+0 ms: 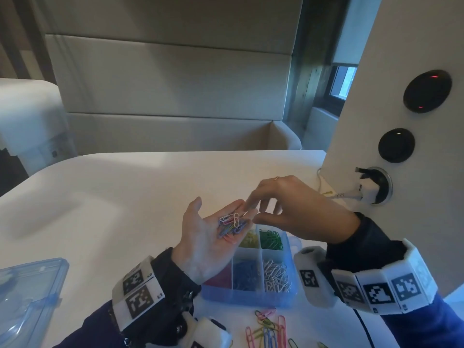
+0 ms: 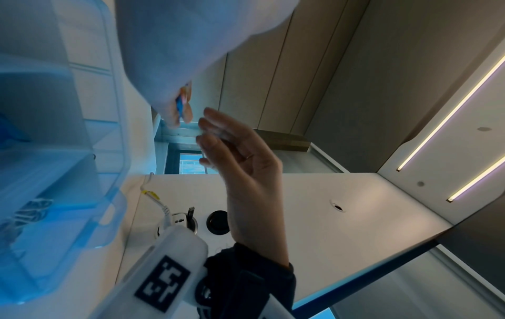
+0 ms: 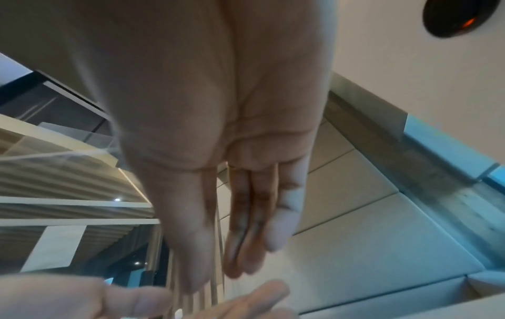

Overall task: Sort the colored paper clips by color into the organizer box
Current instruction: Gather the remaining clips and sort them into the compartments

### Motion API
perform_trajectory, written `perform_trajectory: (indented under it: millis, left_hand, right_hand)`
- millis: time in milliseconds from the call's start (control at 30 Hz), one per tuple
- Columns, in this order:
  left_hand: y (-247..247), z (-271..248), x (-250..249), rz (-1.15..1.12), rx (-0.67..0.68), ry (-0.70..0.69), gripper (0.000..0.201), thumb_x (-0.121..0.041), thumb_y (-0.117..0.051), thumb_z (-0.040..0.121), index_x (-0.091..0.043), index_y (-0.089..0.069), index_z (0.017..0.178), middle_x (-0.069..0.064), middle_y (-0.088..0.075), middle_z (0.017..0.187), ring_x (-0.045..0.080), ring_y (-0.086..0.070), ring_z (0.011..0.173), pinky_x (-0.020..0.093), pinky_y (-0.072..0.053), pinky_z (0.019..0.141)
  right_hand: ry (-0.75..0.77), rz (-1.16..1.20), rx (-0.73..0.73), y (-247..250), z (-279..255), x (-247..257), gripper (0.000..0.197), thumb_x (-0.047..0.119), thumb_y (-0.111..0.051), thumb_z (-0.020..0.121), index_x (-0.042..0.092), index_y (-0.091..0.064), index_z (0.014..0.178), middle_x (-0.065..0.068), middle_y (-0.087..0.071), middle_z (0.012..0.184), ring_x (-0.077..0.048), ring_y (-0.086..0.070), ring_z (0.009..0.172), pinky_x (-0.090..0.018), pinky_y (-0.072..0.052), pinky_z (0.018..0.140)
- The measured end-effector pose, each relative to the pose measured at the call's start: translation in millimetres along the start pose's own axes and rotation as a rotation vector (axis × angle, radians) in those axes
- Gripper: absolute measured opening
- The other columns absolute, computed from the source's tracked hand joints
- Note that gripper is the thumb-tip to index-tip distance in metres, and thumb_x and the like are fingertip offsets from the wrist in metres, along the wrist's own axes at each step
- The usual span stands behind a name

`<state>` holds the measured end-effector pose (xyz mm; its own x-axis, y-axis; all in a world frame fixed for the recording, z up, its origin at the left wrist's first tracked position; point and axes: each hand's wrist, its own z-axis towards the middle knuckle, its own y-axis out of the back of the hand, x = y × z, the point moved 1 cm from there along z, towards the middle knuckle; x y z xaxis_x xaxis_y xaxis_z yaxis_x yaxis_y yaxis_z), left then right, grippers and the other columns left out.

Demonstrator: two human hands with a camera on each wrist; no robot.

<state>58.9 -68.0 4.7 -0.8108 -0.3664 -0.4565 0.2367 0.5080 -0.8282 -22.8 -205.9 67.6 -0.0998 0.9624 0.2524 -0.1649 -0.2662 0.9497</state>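
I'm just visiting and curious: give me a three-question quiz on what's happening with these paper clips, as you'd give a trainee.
1. True or false: the left hand lies palm up with mixed clips in it.
2. Which clips fill the organizer compartment nearest the right wrist: A green, B white, C yellow?
3. Fill in: loose clips lie on the table, on the ____ side of the organizer.

Key: 1 true. 2 B, the white clips. 3 near; the right hand reaches toward the palm.
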Motion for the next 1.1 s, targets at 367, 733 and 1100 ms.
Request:
perform_trajectory:
  millis: [367,733,1100]
  left_hand:
    - [-6.0,-10.1,11.2,0.033,0.059,0.042,0.079,-0.06,-0.02,0.098,0.007,-0.062,0.102,0.019,-0.068,0.081,0.021,-0.062,0.058,0.022,-0.047,0.058]
    - [-5.0,-8.8,9.2,-0.042,0.024,0.048,0.086,-0.06,-0.023,0.098,0.018,-0.051,0.123,0.027,-0.064,0.107,0.032,-0.053,0.106,0.039,-0.038,0.108]
    - [-8.8,-14.7,1.7,-0.055,0.097,0.123,0.091,-0.063,-0.025,0.096,0.02,-0.048,0.127,0.034,-0.051,0.133,0.034,-0.046,0.132,0.039,-0.029,0.116]
  right_hand:
    - [0.192,0.112,0.017,-22.0,6.9,10.4,0.011,0.02,-0.078,0.078,0.026,-0.078,0.088,0.008,-0.061,0.094,0.004,-0.052,0.078,-0.007,-0.04,0.073]
    - [0.088,0.229,-0.095,-0.6,2.5,-3.7,0.004,0.01,-0.072,0.084,0.013,-0.073,0.086,0.006,-0.071,0.076,-0.005,-0.065,0.07,-0.017,-0.052,0.066]
    - [0.068,0.142,0.056,-4.6,0.9,-7.4,0.014,0.022,-0.076,0.08,0.023,-0.077,0.095,0.011,-0.067,0.088,-0.004,-0.06,0.076,-0.02,-0.051,0.07]
